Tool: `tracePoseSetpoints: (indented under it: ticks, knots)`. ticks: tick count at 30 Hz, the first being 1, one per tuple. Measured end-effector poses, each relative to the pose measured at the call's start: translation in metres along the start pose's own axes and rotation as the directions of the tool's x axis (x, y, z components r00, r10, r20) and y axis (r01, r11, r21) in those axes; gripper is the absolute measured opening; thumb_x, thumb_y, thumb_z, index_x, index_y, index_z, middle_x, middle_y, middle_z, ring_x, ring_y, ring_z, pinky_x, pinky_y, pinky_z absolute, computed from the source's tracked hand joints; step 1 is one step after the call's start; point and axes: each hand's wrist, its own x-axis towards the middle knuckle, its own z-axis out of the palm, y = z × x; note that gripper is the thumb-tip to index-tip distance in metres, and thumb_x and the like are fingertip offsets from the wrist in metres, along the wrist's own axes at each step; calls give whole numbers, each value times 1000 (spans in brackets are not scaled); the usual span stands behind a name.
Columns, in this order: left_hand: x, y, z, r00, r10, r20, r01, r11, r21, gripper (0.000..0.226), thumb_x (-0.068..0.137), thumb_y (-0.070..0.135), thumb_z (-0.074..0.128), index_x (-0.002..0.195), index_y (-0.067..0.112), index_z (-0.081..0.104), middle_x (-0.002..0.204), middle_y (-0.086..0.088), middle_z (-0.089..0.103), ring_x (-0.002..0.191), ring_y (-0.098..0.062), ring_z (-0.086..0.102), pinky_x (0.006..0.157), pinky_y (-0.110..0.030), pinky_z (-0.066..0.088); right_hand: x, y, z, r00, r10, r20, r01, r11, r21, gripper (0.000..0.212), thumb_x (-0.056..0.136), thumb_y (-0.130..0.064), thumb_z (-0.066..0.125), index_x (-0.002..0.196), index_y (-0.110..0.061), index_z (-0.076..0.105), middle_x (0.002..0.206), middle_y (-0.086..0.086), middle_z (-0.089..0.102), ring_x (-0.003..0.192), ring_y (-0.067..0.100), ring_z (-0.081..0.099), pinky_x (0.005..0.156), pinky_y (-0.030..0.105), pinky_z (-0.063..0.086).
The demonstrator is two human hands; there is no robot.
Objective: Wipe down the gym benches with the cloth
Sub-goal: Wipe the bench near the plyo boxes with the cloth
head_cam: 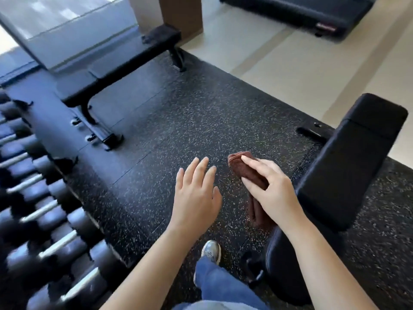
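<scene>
- R hand [271, 187] gripped the brown cloth [254, 182], held just left of the near bench [348, 166]; prob. not touching the pad yet
- L hand [196, 193] was empty, fingers spread, farther left of the bench
- Bench's long axis ran away up-right; R hand was nearer
</scene>
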Motion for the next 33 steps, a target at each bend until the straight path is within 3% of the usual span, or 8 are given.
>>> tracePoseSetpoints:
  ticks: [6,10,16,24,30,33]
  knots:
    - [73,23,23,973,210,95,-206,977,-58,46,83,29,40,115,6,63,127,-14,58,122,-32,49,97,-57,38,28,22,-34,971,121,-205,-131,991,-38,46,82,-11,70,124,-24,60,121,2,54,115,17,51,100,16,31]
    - [100,51,41,906,392,161,-375,918,-128,46,83,30,39,114,7,64,126,-13,59,121,-32,51,96,-57,39,20,36,-54,906,221,-360,-244,970,-18,47,80,-11,71,124,-26,59,117,-8,52,112,10,50,99,4,27]
    - [129,87,69,758,619,206,-568,781,-260,45,81,29,40,115,7,62,126,-14,59,121,-33,53,96,-57,39,-2,55,-68,744,378,-551,-421,906,52,47,79,-7,72,122,-21,60,113,-5,53,107,8,51,95,-1,26]
    - [188,108,109,464,867,182,-759,495,-423,45,81,28,41,113,6,64,125,-14,60,118,-33,54,93,-58,42,9,59,-59,439,512,-738,-627,763,156,47,80,-8,71,124,-21,60,115,-8,51,110,10,48,94,-3,22]
    - [244,111,131,197,978,66,-829,202,-522,45,81,28,41,111,5,64,124,-15,60,120,-29,44,94,-58,41,39,45,-32,127,595,-794,-729,598,332,46,82,-11,69,125,-22,59,120,0,54,113,16,49,93,-1,20]
    - [255,119,139,67,997,29,-827,72,-558,45,81,27,41,111,4,64,124,-15,60,120,-30,47,93,-57,42,47,38,-17,-20,597,-802,-723,546,424,46,81,-10,70,124,-22,59,120,3,55,113,18,50,95,6,24]
